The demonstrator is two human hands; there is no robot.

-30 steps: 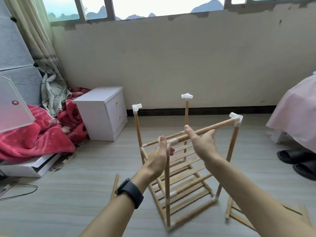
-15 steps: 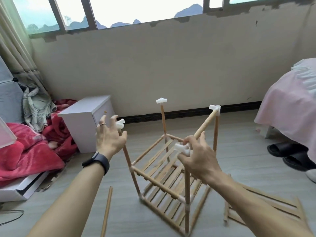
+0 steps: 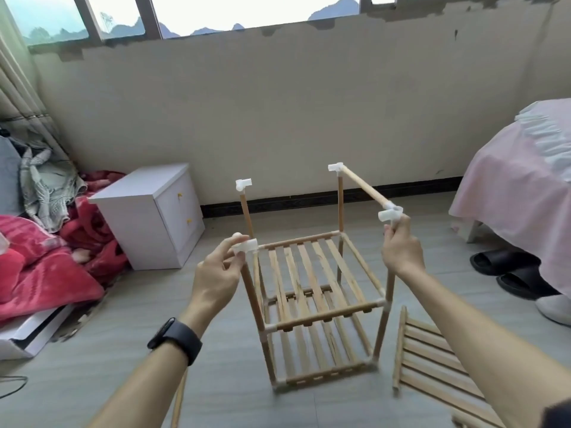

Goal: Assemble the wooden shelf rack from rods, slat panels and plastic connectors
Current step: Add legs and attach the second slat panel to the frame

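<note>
The wooden shelf rack (image 3: 315, 291) stands upright on the floor with two slat shelves fitted and four posts rising above them. My left hand (image 3: 216, 273) pinches the white connector (image 3: 245, 246) on the near left post. My right hand (image 3: 400, 248) grips the near right post just under its white connector (image 3: 390, 213). A top rod (image 3: 363, 188) runs from that connector to the far right connector (image 3: 335, 167). The far left post carries a free connector (image 3: 243, 184). A loose slat panel (image 3: 432, 369) lies on the floor to the right.
A white bedside cabinet (image 3: 154, 217) stands to the left by red blankets (image 3: 46, 273). A pink-covered bed (image 3: 525, 193) and black slippers (image 3: 506, 267) are on the right. A loose rod (image 3: 178, 403) lies on the floor near my left forearm.
The rack has turned so its front faces me. My left hand moved from the far left connector to the near left one; my right hand stays at the near right post top.
</note>
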